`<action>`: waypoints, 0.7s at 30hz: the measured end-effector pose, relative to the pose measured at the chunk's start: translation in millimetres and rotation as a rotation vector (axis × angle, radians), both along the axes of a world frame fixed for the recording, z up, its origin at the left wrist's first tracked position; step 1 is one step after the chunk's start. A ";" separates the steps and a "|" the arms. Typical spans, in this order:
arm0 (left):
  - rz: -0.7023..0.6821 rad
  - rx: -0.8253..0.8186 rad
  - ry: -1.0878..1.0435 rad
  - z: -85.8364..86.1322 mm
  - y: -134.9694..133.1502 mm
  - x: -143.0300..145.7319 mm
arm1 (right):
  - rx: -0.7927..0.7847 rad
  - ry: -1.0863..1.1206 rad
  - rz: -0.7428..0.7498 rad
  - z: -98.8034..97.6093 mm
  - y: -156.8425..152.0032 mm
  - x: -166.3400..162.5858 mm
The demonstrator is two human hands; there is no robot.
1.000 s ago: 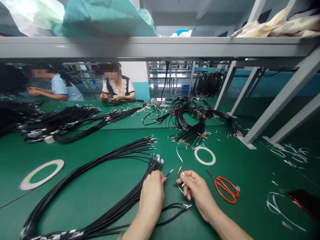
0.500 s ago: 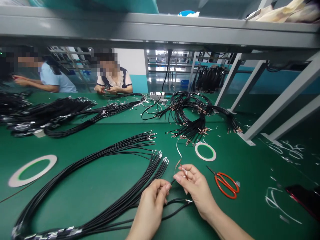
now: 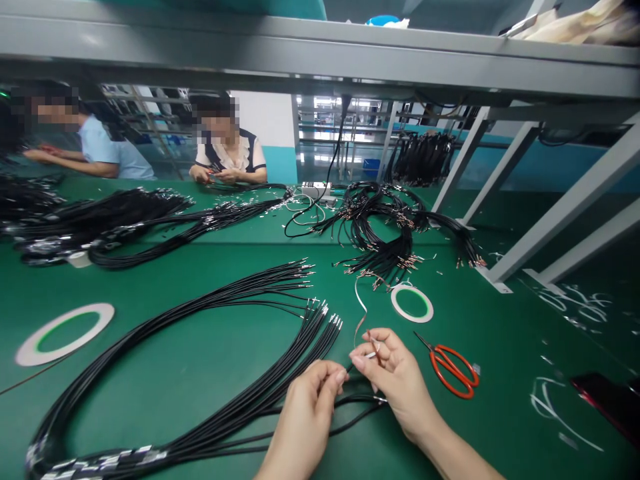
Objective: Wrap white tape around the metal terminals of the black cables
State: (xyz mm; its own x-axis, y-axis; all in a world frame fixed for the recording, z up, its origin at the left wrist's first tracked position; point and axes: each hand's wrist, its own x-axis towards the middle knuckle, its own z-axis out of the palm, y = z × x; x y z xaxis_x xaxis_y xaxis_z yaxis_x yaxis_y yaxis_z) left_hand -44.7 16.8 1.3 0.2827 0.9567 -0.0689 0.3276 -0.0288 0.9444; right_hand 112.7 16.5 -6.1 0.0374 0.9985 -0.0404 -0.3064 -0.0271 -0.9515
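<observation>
My left hand (image 3: pixel 311 402) pinches a single black wire near its metal-tipped end, close to the bundle of black wires (image 3: pixel 200 347) that curves across the green table (image 3: pixel 150 373). My right hand (image 3: pixel 395 377) is closed on the end of a thin strip of tape (image 3: pixel 361 313) and touches the same wire's tip. The strip runs up toward a small white tape ring (image 3: pixel 412 303). The two hands nearly meet.
Red-handled scissors (image 3: pixel 453 370) lie just right of my right hand. A larger tape ring (image 3: pixel 63 332) lies at the left. More black wire heaps (image 3: pixel 385 233) sit behind. Two other people work across the table. Grey shelf legs (image 3: pixel 550 213) stand at right; a dark phone (image 3: pixel 607 397) lies at far right.
My left hand has left the bundle holding one wire and drawn toward my right hand. My right hand has brought the tape strip's end to the wire tip.
</observation>
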 end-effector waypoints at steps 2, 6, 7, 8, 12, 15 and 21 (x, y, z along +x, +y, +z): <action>-0.007 0.005 0.009 0.9 -0.2 0.1 | -0.001 0.017 0.038 -1.2 -0.6 -2.6; 0.008 0.032 0.016 4.4 -1.2 0.6 | -0.018 -0.008 0.056 -0.8 -1.2 -3.0; 0.014 0.033 0.006 5.1 -1.8 0.8 | -0.024 -0.032 0.020 0.1 -1.4 -1.9; 0.020 0.031 -0.012 5.6 -2.3 0.9 | -0.032 -0.062 -0.031 1.0 -2.0 -0.5; -0.001 0.124 -0.064 2.6 -3.6 0.8 | -0.033 -0.169 -0.211 2.2 -9.0 2.5; -0.068 0.316 -0.029 -2.4 -2.6 0.2 | -0.022 -0.213 -0.215 0.9 -17.3 -0.9; -0.025 0.406 -0.012 -4.4 -1.8 1.9 | -0.023 -0.179 -0.143 3.0 -24.5 -10.6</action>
